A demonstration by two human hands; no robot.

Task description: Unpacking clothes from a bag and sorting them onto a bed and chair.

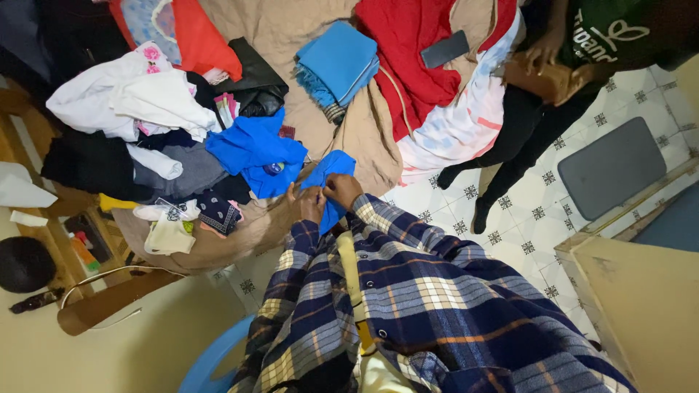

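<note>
- Centrally, a small bright blue cloth garment hangs at the edge of a bed draped in a tan blanket, pinched between both hands.
- Left hand: fingers closed on the lower left edge of the blue garment; the plaid flannel sleeve reaches to the wrist.
- Right hand: fingers closed on the same garment, touching the left hand at the knuckles.
- Just beside the garment, to its left, lies a crumpled bright blue shirt on a pile of mixed clothing, including a white garment with pink flowers.
- Farther up the blanket rests a folded light blue cloth with fringe, and near it a red fabric bearing a dark flat rectangular phone.
- Well apart, at the upper right, another person in dark trousers stands on the patterned white floor tiles, holding a brown object.
</note>
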